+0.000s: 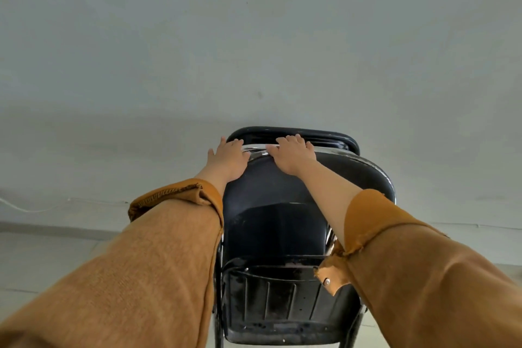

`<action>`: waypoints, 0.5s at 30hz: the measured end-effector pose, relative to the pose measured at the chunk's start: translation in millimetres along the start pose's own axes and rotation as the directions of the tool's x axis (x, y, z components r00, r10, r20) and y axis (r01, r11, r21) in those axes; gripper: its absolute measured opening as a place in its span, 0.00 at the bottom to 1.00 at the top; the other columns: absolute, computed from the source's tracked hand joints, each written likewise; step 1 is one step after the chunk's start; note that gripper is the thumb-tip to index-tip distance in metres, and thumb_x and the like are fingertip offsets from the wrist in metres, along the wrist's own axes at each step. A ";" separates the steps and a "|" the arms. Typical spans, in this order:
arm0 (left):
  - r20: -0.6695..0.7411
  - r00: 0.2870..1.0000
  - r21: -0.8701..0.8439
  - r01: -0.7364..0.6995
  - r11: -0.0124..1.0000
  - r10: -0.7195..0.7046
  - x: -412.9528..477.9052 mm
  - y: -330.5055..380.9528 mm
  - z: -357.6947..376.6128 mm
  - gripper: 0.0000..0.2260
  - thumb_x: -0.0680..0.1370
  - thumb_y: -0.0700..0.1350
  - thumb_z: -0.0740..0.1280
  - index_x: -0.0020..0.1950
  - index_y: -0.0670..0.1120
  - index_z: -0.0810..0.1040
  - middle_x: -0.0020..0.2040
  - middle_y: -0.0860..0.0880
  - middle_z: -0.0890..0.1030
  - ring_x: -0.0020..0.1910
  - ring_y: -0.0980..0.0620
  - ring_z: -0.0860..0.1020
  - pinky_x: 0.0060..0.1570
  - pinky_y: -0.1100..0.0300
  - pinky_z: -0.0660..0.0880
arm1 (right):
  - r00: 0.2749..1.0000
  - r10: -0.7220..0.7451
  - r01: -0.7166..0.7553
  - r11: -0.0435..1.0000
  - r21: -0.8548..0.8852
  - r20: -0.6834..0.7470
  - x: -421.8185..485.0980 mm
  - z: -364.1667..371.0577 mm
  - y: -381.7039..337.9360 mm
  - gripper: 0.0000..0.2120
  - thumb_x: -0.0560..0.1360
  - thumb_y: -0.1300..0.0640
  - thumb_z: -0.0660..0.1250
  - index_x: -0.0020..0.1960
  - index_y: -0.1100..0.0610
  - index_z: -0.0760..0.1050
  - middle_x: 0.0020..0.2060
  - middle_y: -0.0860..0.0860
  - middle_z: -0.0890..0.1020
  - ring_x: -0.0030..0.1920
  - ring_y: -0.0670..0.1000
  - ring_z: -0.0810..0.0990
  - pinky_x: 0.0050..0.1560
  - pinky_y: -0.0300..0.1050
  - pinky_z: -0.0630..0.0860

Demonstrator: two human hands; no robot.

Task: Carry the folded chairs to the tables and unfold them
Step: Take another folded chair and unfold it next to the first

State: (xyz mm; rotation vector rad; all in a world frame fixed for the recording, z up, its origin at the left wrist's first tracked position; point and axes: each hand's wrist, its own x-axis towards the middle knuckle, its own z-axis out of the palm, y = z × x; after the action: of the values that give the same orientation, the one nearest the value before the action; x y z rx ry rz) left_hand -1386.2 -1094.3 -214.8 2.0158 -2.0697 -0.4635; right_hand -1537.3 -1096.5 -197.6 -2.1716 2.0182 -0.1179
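A folded chair (271, 223) with black padding and a chrome frame leans upright against the wall, its black seat underside facing me low down. Behind it shows the black top of a second folded chair (319, 135). My left hand (227, 159) lies on the left of the front chair's top, fingers stretched toward the chrome rail. My right hand (291, 152) rests a little to the right on the same rail, its fingers laid over the edge. Both arms wear rolled-up mustard sleeves.
A pale grey wall (254, 37) fills the view right behind the chairs. A thin white cable (31, 208) runs along the wall at the lower left. Pale floor (42, 257) shows on both sides of the chairs.
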 end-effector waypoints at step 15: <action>-0.215 0.975 -0.002 -0.064 0.998 0.062 -14.1 22.7 39.0 0.24 0.81 0.56 0.54 0.74 0.48 0.62 0.71 0.42 0.68 0.69 0.40 0.68 0.64 0.45 0.67 | 0.993 -0.072 0.071 0.997 -0.015 -0.090 -37.2 6.1 28.5 0.28 0.81 0.45 0.53 0.78 0.53 0.50 0.77 0.52 0.53 0.77 0.56 0.47 0.74 0.57 0.49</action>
State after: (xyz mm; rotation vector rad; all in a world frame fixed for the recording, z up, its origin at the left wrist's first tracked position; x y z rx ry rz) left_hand -1421.1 -1077.1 -241.6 1.8959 -1.9891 -0.2309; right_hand -1567.1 -1061.0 -206.5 -2.2866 1.9924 -0.2182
